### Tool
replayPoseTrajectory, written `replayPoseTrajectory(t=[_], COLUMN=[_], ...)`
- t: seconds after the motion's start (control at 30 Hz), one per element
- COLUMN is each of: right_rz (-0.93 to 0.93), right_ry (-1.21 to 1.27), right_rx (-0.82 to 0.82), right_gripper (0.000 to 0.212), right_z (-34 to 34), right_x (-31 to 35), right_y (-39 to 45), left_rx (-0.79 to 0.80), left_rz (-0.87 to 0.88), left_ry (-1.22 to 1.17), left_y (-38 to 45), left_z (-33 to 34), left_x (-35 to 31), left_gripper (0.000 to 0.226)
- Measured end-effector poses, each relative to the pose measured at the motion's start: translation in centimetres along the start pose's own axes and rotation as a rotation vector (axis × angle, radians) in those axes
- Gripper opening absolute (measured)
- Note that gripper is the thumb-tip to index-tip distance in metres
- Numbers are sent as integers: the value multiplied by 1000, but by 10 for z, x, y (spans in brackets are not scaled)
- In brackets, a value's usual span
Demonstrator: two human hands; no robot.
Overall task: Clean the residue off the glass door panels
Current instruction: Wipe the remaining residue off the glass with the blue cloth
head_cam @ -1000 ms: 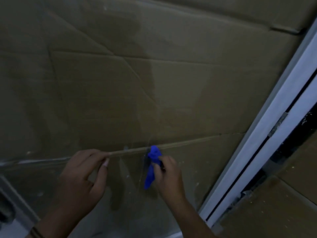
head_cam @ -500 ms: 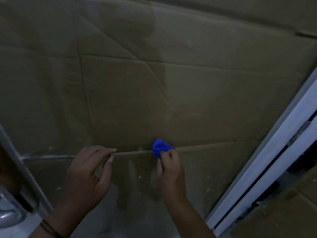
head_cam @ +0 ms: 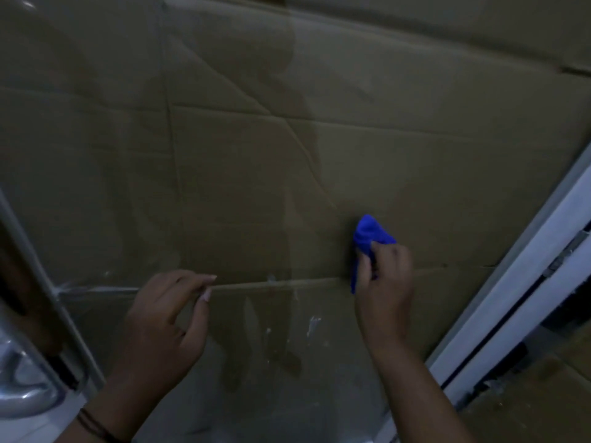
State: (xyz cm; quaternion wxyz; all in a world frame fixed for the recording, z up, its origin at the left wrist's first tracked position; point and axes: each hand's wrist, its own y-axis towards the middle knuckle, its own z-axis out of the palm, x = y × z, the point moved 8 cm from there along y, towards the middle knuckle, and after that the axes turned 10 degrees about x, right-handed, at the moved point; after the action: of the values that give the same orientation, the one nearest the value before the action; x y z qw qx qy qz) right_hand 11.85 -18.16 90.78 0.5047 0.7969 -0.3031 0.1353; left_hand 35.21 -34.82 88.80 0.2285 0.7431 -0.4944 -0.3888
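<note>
The glass door panel (head_cam: pixel 243 193) fills most of the view, with brown cardboard showing behind it. White specks and streaks of residue (head_cam: pixel 311 326) sit on its lower part. My right hand (head_cam: pixel 385 282) grips a bunched blue cloth (head_cam: pixel 367 238) and presses it against the glass at centre right. My left hand (head_cam: pixel 169 318) is at lower left, fingers curled, thumb and forefinger tips close together against the glass; nothing visible is held in it.
A white door frame (head_cam: pixel 524 282) with a metal hinge (head_cam: pixel 566 254) runs diagonally along the right. A metal handle (head_cam: pixel 22 378) and another frame edge are at the lower left. Cardboard (head_cam: pixel 543 401) lies at bottom right.
My right hand has carried the blue cloth to the right and slightly up across the glass. The view has shifted, bringing the metal handle in at lower left. My left hand stays put.
</note>
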Motion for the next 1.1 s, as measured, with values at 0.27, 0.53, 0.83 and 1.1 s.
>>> replayPoseTrajectory(t=[0.27, 0.53, 0.83, 1.1], right_rz=[-318, -120, -21, -252], right_ry=[17, 137, -12, 72], right_rx=[739, 188, 165, 683], right_gripper=[9, 14, 17, 19], right_z=[136, 34, 54, 161], right_x=[66, 35, 16, 81], right_y=[-99, -54, -47, -129], left_rx=[3, -25, -38, -26], left_rz=[-33, -32, -55, -98], left_ry=[66, 94, 107, 146], left_y=[-4, -13, -21, -32], left_z=[-12, -23, -29, -33], left_x=[7, 6, 14, 9], left_gripper=[26, 25, 21, 22])
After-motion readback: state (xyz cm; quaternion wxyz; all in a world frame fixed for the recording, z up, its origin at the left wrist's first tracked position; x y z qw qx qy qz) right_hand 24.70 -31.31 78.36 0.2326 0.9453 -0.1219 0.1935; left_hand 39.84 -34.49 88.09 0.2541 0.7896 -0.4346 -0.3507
